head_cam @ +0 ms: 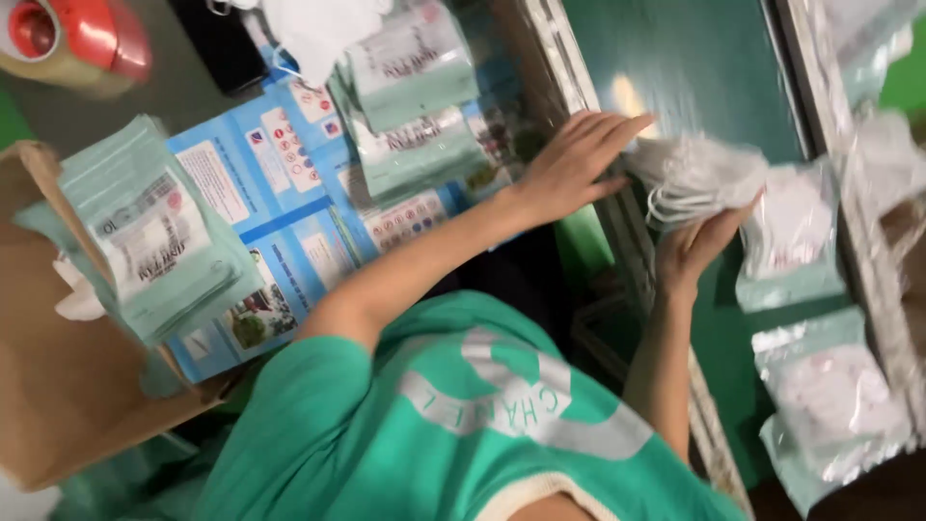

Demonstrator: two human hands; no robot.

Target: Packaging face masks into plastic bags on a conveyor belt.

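A stack of white face masks [696, 174] is held between both hands above the edge of a dark green belt [694, 68]. My left hand [569, 166] lies with its fingers stretched out against the stack's left side. Below the stack, my right hand [696, 249] cups it from underneath. Just to the right, a mint-green pouch [793, 241] filled with masks rests on the belt. Another filled pouch [834, 410] lies further down the belt.
Stacks of flat mint-green pouches sit at the left [154, 241] and at top centre [417, 96], on blue printed leaflets [275, 193]. A cardboard box [58, 396] is at the lower left. A red tape dispenser [72, 39] is at the top left. The belt's metal rail [627, 241] runs between them.
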